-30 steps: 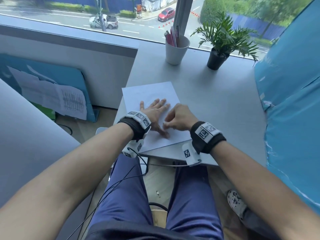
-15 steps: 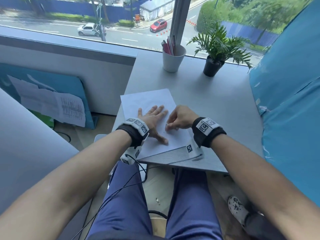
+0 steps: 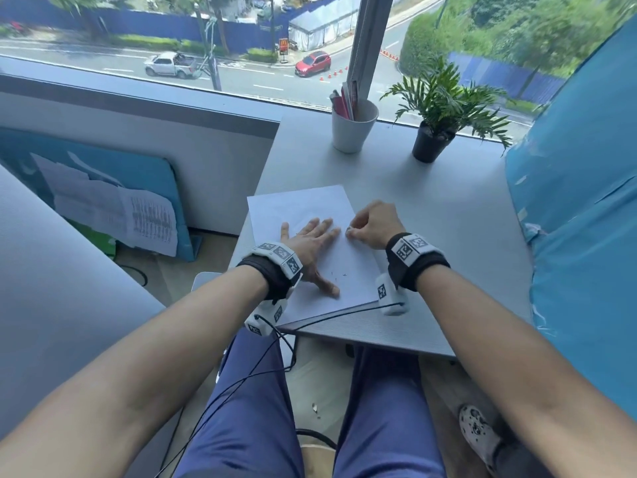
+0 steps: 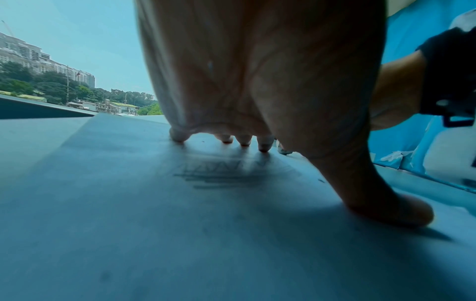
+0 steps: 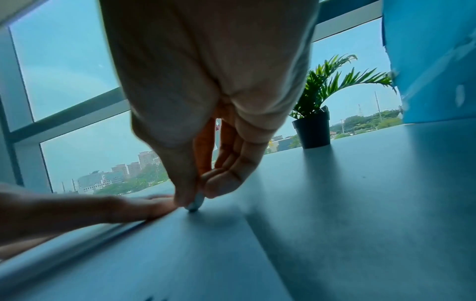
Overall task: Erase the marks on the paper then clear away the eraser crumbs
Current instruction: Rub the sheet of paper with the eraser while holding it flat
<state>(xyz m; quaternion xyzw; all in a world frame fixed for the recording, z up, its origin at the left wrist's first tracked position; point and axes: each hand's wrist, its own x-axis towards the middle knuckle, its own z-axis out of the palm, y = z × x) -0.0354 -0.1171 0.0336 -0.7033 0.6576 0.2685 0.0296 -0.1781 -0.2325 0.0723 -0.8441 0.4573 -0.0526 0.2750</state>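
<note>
A white sheet of paper (image 3: 303, 208) lies on the grey table (image 3: 431, 215). My left hand (image 3: 312, 241) lies flat on the paper with fingers spread, holding it down. My right hand (image 3: 370, 224) pinches a small white eraser (image 3: 349, 231) between thumb and fingers at the paper's right edge; the eraser (image 5: 195, 202) tip touches the surface beside my left fingertips (image 5: 154, 201). Under my left palm, faint pencil marks (image 4: 221, 173) show on the paper (image 4: 128, 224). Dark eraser crumbs (image 3: 339, 274) lie on the sheet near my left thumb.
A white cup (image 3: 353, 127) with pens and a potted plant (image 3: 437, 115) stand at the table's far edge by the window. A blue covered panel (image 3: 579, 201) borders the table on the right. The table's near edge (image 3: 365, 339) is above my knees.
My right hand with the eraser has moved away from me and to the right, from beside my left thumb to the paper's right edge. Crumbs now show where it rubbed. The left hand stays flat.
</note>
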